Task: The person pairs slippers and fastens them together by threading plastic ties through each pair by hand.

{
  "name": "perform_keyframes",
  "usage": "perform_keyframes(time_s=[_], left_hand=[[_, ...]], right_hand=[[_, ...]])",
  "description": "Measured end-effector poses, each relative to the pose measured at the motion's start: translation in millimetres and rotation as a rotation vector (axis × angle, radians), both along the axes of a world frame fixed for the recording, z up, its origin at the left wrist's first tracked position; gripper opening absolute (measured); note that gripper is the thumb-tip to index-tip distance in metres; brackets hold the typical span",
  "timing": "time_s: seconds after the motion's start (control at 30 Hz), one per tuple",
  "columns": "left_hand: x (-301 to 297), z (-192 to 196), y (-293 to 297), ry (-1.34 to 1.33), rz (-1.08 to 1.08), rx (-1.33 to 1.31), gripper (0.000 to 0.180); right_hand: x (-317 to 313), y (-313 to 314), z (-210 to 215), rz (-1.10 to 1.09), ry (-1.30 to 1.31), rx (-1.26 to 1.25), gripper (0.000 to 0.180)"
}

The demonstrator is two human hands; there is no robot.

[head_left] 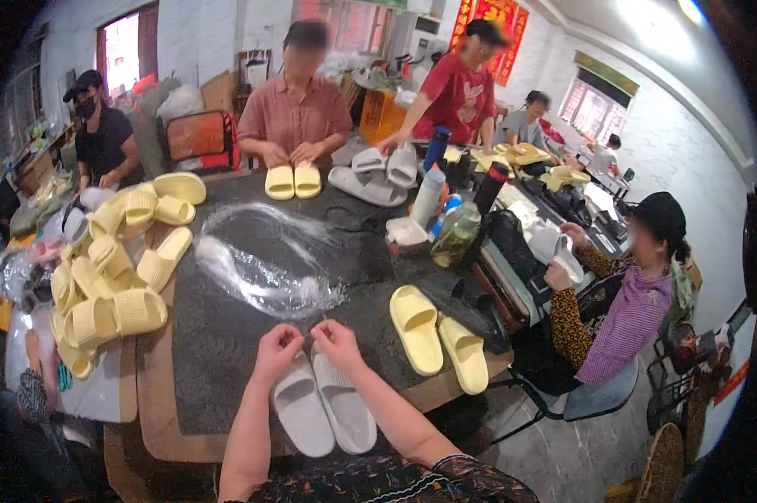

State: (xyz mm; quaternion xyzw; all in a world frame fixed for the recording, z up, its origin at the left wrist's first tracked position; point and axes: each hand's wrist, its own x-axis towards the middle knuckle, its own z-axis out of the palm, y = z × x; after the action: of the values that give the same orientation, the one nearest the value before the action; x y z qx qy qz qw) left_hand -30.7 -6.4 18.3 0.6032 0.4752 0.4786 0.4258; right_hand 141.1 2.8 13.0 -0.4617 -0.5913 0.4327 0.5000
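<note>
A pair of light grey slide slippers lies side by side at the table's near edge: the left slipper [304, 417] and the right slipper [351, 419], their ribbed straps toward the far side. My left hand [279, 350] is above the strap of the left slipper, thumb and fingertips pinched together. Close beside it, my right hand [336, 342] is pinched in the same way over the right slipper's strap. Whatever the fingertips hold, if anything, is too small to make out. Just beyond my hands lies a loose heap of clear plastic film [265, 272].
A pile of pale yellow slippers [114, 318] covers the left side; a yellow pair [417, 331] lies at the right. Bottles [458, 235] and a white container [406, 231] stand at the back right. Several co-workers sit or stand around, one handling yellow slippers [293, 181] across the table [361, 272].
</note>
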Motion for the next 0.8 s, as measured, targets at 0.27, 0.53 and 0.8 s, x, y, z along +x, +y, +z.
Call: perform_keyframes(time_s=[0.27, 0.53, 0.8], left_hand=[[-3, -7, 6, -0.025, -0.015, 0.006, 0.007], [-3, -1, 1, -0.008, -0.009, -0.036, 0.007], [-4, -7, 5, -0.031, 0.026, 0.008, 0.01]], right_hand=[[-4, 9, -11, 0.052, -0.009, -0.047, 0.013], [-3, 7, -13, 0.062, -0.038, -0.019, 0.014], [-3, 8, -10, 0.051, -0.031, -0.004, 0.014]])
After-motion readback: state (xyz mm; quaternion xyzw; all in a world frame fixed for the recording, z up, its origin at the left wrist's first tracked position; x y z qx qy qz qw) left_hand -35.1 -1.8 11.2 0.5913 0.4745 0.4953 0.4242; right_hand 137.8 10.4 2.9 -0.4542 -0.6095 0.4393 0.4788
